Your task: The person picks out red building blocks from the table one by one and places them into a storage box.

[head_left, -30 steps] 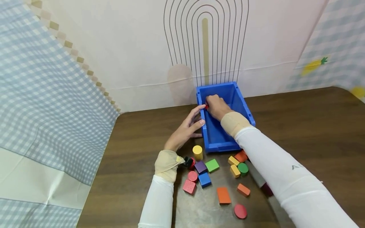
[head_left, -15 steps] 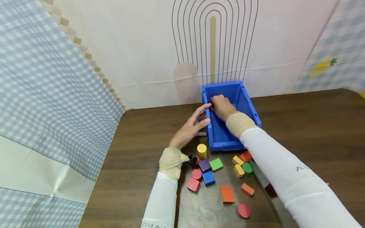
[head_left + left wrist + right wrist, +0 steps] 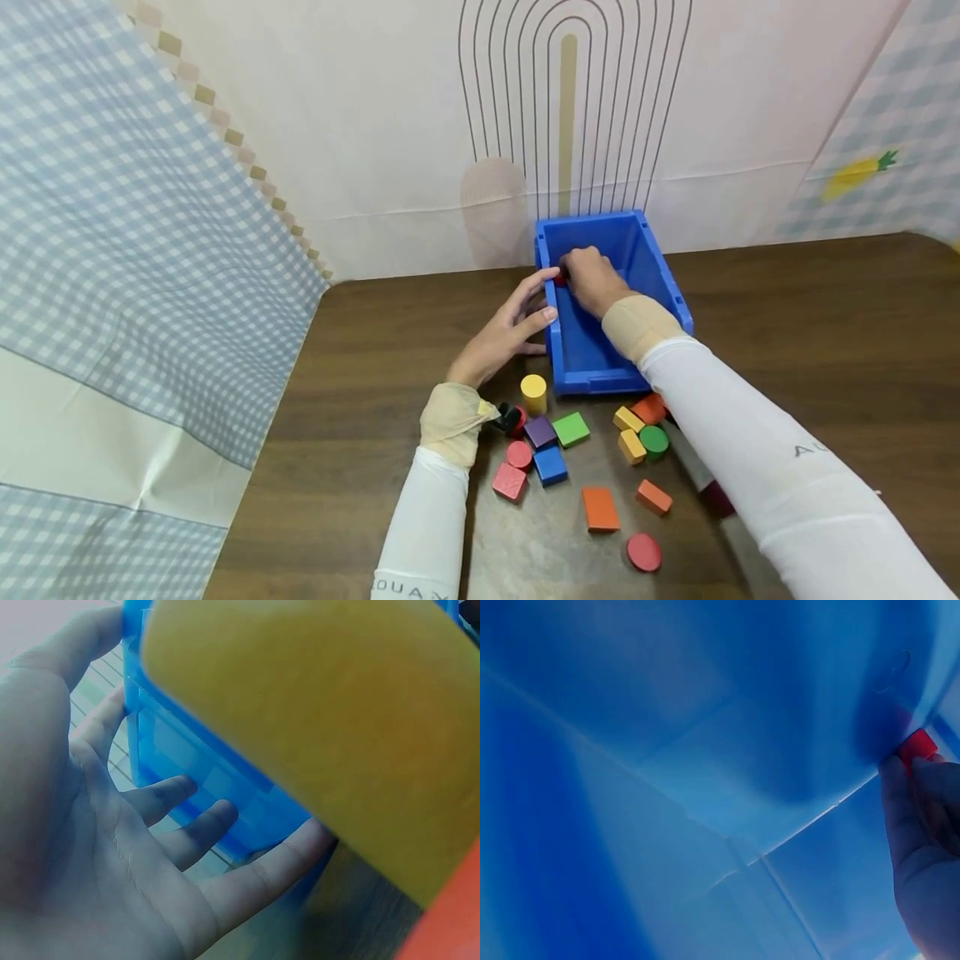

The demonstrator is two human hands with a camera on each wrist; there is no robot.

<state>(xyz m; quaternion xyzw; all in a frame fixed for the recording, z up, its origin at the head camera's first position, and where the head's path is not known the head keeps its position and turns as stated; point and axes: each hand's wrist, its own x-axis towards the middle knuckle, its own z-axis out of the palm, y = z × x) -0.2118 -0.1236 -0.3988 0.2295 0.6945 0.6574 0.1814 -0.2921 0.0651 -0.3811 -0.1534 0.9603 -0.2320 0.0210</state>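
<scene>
The blue bin (image 3: 600, 387) stands at the back of the table. Inside it, close to the left wall, my right hand (image 3: 595, 282) pinches a small red block (image 3: 918, 747) between thumb and fingers. That block sits low by the bin's inner corner in the right wrist view, and the hand partly hides it. My left hand (image 3: 498, 333) rests against the outside of the bin's left wall, fingers spread and fingertips at the rim. A yellow cylinder (image 3: 534, 393) stands upright near the left wrist and fills much of the left wrist view.
Several coloured blocks lie before the bin, among them a green block (image 3: 572, 429), a blue block (image 3: 551, 465), an orange block (image 3: 601, 509) and a red disc (image 3: 643, 552). A dark red block (image 3: 716, 498) is partly covered by the right sleeve. Behind the bin hangs a patterned cloth (image 3: 390, 142).
The head view has shifted, so the whole scene sits a little further right. Both hands keep nearly the same places at the bin, the right still holding the red block.
</scene>
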